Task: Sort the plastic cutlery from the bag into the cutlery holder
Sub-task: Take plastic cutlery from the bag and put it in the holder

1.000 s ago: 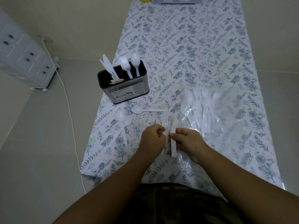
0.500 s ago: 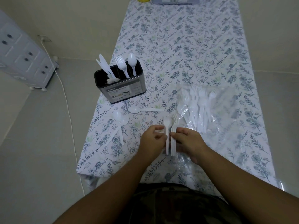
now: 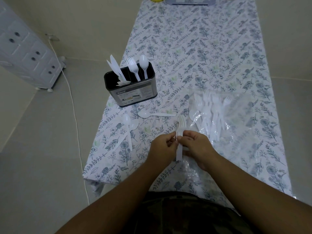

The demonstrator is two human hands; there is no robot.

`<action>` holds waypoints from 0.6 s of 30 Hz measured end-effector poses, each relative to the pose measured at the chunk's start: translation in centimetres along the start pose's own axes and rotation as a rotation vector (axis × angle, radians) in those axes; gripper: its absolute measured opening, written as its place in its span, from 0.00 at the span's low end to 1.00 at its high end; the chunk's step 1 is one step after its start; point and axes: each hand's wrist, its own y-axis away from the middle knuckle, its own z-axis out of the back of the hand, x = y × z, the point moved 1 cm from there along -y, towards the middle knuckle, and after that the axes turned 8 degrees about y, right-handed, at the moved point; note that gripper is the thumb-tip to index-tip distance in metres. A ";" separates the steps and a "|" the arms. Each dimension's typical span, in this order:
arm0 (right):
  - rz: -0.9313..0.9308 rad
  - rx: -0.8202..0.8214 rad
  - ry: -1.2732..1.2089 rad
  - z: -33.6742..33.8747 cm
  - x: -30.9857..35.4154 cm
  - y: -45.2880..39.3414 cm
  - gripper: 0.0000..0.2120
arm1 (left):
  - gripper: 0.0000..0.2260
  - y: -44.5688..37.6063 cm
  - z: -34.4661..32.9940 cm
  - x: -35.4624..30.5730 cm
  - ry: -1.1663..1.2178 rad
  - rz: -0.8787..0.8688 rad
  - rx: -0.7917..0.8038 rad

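My left hand [image 3: 163, 146] and my right hand [image 3: 195, 146] meet over the near part of the table, both pinching a small bunch of white plastic forks [image 3: 180, 125] whose tines point away from me. A clear plastic bag [image 3: 236, 119] with several more white forks and spoons lies just to the right. The black cutlery holder [image 3: 133, 92] stands at the left edge, with knives, forks and a spoon upright in separate compartments. One loose spoon [image 3: 152, 114] lies in front of the holder, and two more spoons [image 3: 129, 125] lie to the left.
A floral tablecloth [image 3: 194, 48] covers the long table. At the left stands a white drawer unit [image 3: 25, 53] on the floor, with a white cable [image 3: 74, 107] running past the table's corner. A yellow object and a grey tray sit at the far end.
The pieces between my hands were side by side before; now they are gathered into one bunch, held a little higher and tighter. The holder and bag have not moved on the table.
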 end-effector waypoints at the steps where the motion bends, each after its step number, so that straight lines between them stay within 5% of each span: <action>1: 0.004 -0.013 0.001 -0.1 0.1 0.0 0.19 | 0.17 0.0 0.0 0.0 0.009 0.007 -0.010; 10: 0.090 -0.031 0.038 -1.2 0.4 0.1 0.20 | 0.13 -0.5 1.4 -0.6 0.101 0.049 -0.020; 18: 0.061 0.048 0.003 -2.6 1.1 0.2 0.12 | 0.14 -1.0 2.6 0.0 0.094 0.074 -0.063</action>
